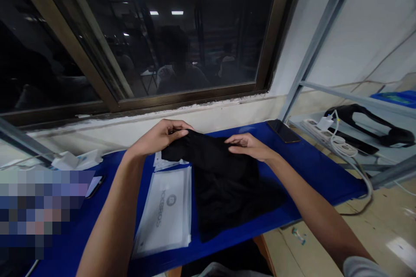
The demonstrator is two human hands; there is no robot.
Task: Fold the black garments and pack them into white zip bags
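A black garment (227, 181) lies bunched on the blue table (312, 169) in front of me. My left hand (162, 135) pinches the garment's far left edge, fingers closed on the cloth. At the far right edge my right hand (248, 145) grips the fabric with fingers curled over it. Both hands hold that far edge a little above the table. A stack of white plastic bags (167, 212) with printed lettering lies just left of the garment.
A dark phone (284, 131) lies at the table's far right corner. Beyond it sit a white power strip with cables (328, 136) and a black strap-like item (367, 123). White packets (78, 160) rest at the far left under the window (162, 34).
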